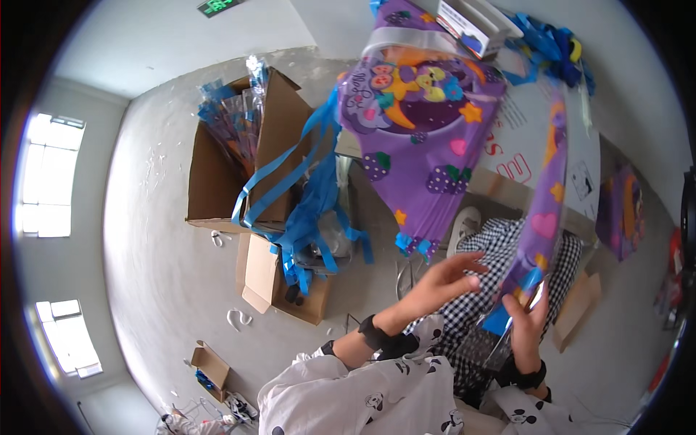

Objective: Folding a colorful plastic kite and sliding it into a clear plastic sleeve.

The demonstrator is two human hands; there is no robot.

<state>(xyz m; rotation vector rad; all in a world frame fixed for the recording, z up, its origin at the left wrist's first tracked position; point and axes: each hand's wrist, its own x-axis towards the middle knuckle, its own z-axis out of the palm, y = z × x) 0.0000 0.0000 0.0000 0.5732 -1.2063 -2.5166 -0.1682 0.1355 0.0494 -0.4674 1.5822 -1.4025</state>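
My right hand [527, 319] is closed round the lower end of a long folded purple kite [545, 206] printed with stars and hearts. A clear plastic sleeve [487, 344] hangs by that end, with a blue patch showing. My left hand [449, 279] is just left of it, fingers apart, holding nothing. Beyond my hands, a stack of purple kites [420, 130] with a cartoon print, grapes and stars lies on a white carton [533, 138] and droops over its near edge. Blue ribbon tails [315, 196] hang down left of the stack.
A tall cardboard box [283, 119] at the left holds several bagged kites [235, 119]. Below it, an open carton [261, 279] sits on the floor. A small white box [475, 29] and a blue ribbon bundle [547, 51] are at the back. Another purple kite [621, 210] is at the right.
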